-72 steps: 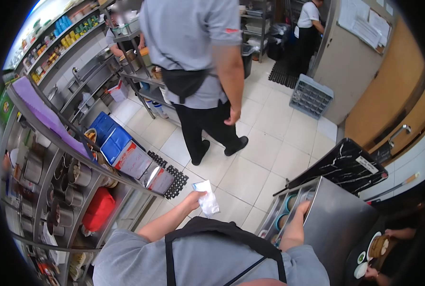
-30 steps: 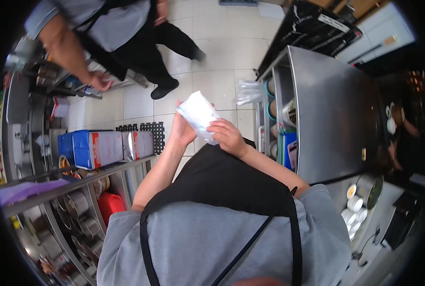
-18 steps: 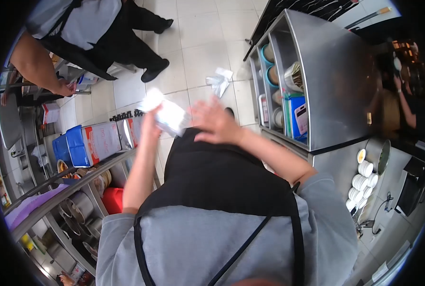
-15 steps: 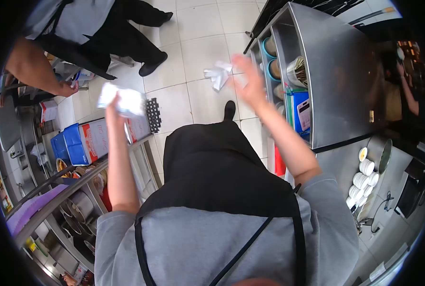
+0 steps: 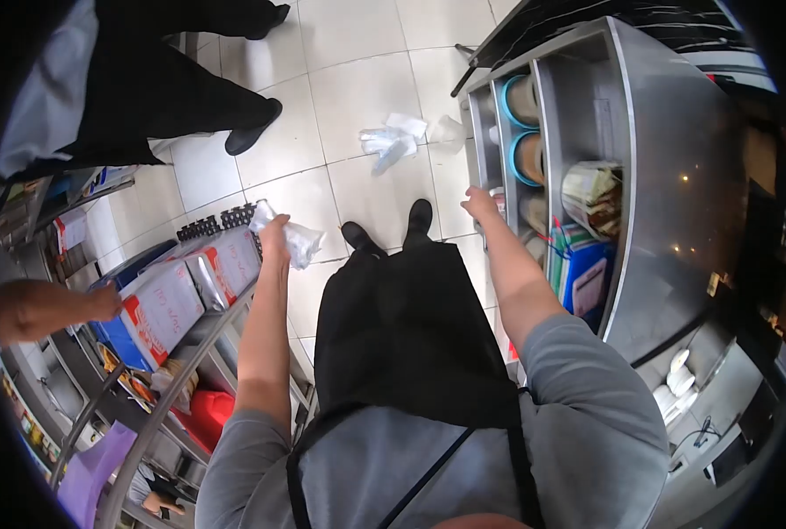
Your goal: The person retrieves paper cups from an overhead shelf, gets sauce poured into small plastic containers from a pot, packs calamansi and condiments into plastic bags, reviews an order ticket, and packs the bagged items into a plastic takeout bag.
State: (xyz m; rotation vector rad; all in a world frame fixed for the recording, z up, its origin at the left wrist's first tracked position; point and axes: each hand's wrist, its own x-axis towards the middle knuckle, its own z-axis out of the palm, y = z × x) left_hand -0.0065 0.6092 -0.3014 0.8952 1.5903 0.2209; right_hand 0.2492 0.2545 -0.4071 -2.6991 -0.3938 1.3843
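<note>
My left hand (image 5: 275,236) is closed on a crumpled white plastic bag (image 5: 303,244), which sticks out on both sides of my fingers. It is above the floor, beside the white-and-red boxes (image 5: 163,306). My right hand (image 5: 481,204) is by the front edge of the metal shelf unit (image 5: 618,106). Its fingers are loosely bent and apart, with nothing visible in them. Crumpled pale plastic (image 5: 393,141) lies on the tiled floor ahead of my feet, and a translucent piece (image 5: 447,134) shows just right of it.
Tubs with blue rims (image 5: 525,159), papers (image 5: 591,194) and folders (image 5: 578,264) fill the shelf unit. A co-worker's dark trousers (image 5: 155,88) are at upper left. An arm (image 5: 49,309) reaches toward the boxes. Metal racks (image 5: 181,370) run along the left.
My left hand has moved right and down with the bag. My right hand has drawn back from above the floor plastic toward me, uncovering the translucent piece. The co-worker's arm is now nearer the boxes.
</note>
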